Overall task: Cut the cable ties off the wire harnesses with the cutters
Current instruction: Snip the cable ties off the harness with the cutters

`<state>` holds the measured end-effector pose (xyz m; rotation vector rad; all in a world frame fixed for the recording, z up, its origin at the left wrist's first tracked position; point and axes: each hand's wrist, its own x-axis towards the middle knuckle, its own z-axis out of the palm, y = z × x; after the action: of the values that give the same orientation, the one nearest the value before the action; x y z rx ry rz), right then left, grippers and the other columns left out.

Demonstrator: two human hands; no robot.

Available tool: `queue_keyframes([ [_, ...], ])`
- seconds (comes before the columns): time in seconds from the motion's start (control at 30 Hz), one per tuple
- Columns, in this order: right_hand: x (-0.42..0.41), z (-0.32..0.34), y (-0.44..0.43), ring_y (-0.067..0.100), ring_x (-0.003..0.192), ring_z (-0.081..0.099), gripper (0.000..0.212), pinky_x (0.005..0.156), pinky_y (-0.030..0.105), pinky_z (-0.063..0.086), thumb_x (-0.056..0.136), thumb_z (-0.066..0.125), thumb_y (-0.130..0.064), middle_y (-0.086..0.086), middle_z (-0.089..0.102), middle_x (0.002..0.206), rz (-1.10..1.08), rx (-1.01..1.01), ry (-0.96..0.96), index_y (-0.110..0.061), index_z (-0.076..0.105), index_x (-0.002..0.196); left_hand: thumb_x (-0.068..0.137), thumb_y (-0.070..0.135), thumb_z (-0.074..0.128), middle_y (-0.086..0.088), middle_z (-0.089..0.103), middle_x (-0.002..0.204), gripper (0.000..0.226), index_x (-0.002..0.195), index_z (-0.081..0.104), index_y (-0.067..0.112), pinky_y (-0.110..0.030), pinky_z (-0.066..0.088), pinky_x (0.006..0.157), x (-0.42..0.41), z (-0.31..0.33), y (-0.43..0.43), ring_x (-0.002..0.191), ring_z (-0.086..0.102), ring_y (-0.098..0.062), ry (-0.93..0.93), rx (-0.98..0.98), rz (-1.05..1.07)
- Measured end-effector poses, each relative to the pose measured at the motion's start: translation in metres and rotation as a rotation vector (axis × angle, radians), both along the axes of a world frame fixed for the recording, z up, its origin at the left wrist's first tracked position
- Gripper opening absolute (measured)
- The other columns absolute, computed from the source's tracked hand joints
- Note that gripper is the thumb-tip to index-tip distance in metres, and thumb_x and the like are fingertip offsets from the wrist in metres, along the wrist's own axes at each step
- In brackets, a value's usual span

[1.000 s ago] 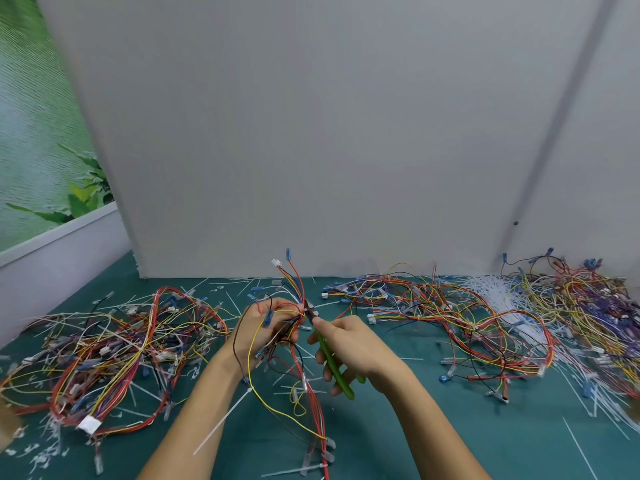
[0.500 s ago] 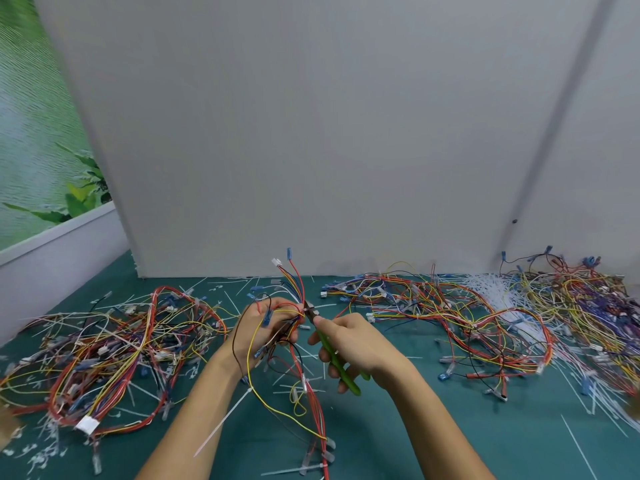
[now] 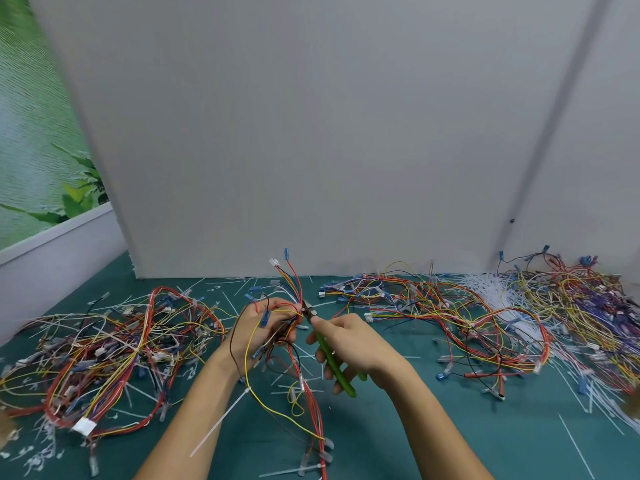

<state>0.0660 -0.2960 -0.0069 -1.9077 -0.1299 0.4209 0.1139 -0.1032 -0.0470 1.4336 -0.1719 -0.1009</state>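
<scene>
My left hand (image 3: pixel 265 329) grips a wire harness (image 3: pixel 292 292) of red, yellow, blue and black wires, held above the green mat. Its upper ends fan upward and its lower strands trail down toward me. My right hand (image 3: pixel 353 344) grips green-handled cutters (image 3: pixel 334 362). The cutters' metal jaws (image 3: pixel 309 311) touch the bundle right beside my left fingers. A long white cable tie (image 3: pixel 221 422) hangs from a yellow wire below my left wrist.
A heap of harnesses (image 3: pixel 104 344) lies at the left, another (image 3: pixel 433 313) at the right, with white cable ties (image 3: pixel 498 296) piled behind. Cut tie scraps litter the green mat (image 3: pixel 450 427). A grey wall panel (image 3: pixel 311 133) stands close behind.
Both hands stay nearly in place. The cutters' handles have swung slightly lower in my right hand while the jaws stay at the bundle.
</scene>
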Motion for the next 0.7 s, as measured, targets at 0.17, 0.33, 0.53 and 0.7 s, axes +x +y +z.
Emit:
queue_keyframes([
  [0.17, 0.0007, -0.0011, 0.0008, 0.019, 0.059, 0.067, 0.045, 0.057, 0.045, 0.064, 0.107, 0.045, -0.047, 0.006, 0.064, 0.076, 0.018, 0.006, 0.02, -0.007, 0.065, 0.109, 0.096, 0.007, 0.062, -0.024, 0.065, 0.088, 0.015, 0.101, 0.07, -0.004, -0.03, 0.05, 0.056, 0.0006, 0.0006, 0.0014, 0.059, 0.06, -0.026, -0.003, 0.014, 0.003],
  [0.33, 0.0015, -0.0015, 0.0003, 0.017, 0.056, 0.065, 0.046, 0.052, 0.041, 0.062, 0.107, 0.044, -0.047, 0.005, 0.063, 0.075, 0.016, -0.012, 0.001, -0.007, 0.066, 0.109, 0.095, 0.009, 0.064, -0.023, 0.066, 0.086, 0.014, 0.099, 0.072, -0.002, -0.029, 0.051, 0.055, -0.0005, 0.0013, 0.0004, 0.059, 0.06, -0.026, 0.012, 0.007, 0.005],
  [0.53, 0.0034, -0.0044, -0.0003, 0.015, 0.054, 0.061, 0.046, 0.049, 0.036, 0.059, 0.106, 0.045, -0.049, 0.003, 0.06, 0.073, 0.016, -0.036, -0.026, -0.009, 0.068, 0.105, 0.097, 0.007, 0.061, -0.023, 0.065, 0.087, 0.019, 0.105, 0.068, -0.008, -0.03, 0.048, 0.057, -0.0008, 0.0009, 0.0005, 0.06, 0.059, -0.028, 0.013, 0.008, 0.002],
  [0.7, 0.0028, -0.0046, 0.0007, 0.017, 0.059, 0.066, 0.046, 0.053, 0.04, 0.062, 0.106, 0.045, -0.05, 0.004, 0.064, 0.076, 0.018, -0.013, -0.002, -0.01, 0.066, 0.107, 0.097, 0.007, 0.061, -0.018, 0.067, 0.081, 0.014, 0.099, 0.071, -0.003, -0.028, 0.048, 0.053, -0.0016, 0.0023, 0.0, 0.057, 0.06, -0.025, 0.005, 0.008, 0.008],
])
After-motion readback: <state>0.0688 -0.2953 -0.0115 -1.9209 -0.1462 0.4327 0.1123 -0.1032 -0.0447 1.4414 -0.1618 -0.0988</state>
